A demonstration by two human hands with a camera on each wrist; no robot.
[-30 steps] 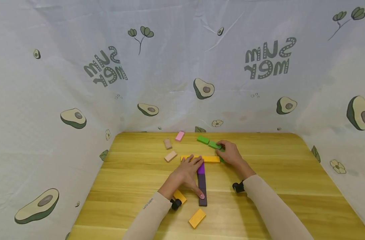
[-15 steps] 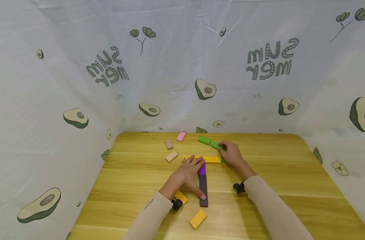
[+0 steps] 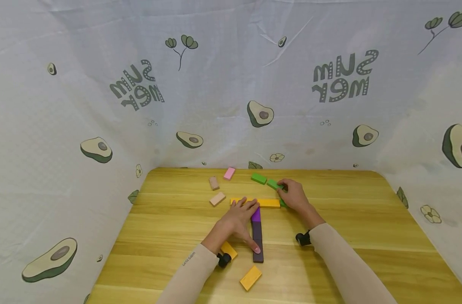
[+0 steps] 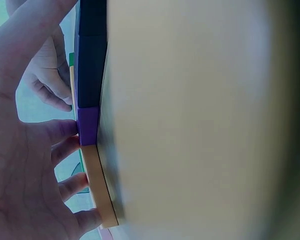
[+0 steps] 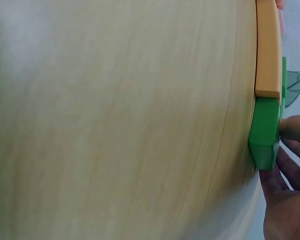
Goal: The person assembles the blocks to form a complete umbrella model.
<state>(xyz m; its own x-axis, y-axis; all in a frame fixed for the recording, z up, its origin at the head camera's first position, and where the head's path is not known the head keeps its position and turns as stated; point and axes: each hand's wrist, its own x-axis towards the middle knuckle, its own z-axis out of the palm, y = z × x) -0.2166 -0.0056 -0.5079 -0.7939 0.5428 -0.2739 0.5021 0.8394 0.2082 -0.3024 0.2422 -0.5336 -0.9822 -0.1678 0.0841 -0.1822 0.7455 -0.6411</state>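
Note:
My left hand (image 3: 240, 219) spreads over a T of flat blocks. Its fingertips rest on the orange row (image 3: 269, 203) and its thumb on the lower dark block (image 3: 258, 256). A purple block (image 3: 256, 214) joins the dark stem to the row, and shows beside the fingers in the left wrist view. At the row's right end my right hand (image 3: 294, 196) pinches a green block (image 5: 265, 120), which sits against the orange end in the right wrist view. Its fingertips also overlap a lighter green block (image 3: 273, 184) in the head view. The hand hides part of the green blocks.
Another green block (image 3: 259, 178) lies at the back. A pink block (image 3: 229, 173) and two beige blocks, one the nearer beige block (image 3: 217, 199), lie left of the row. A loose orange block (image 3: 251, 278) lies in front. Printed cloth (image 3: 216, 84) surrounds the wooden table (image 3: 352, 219).

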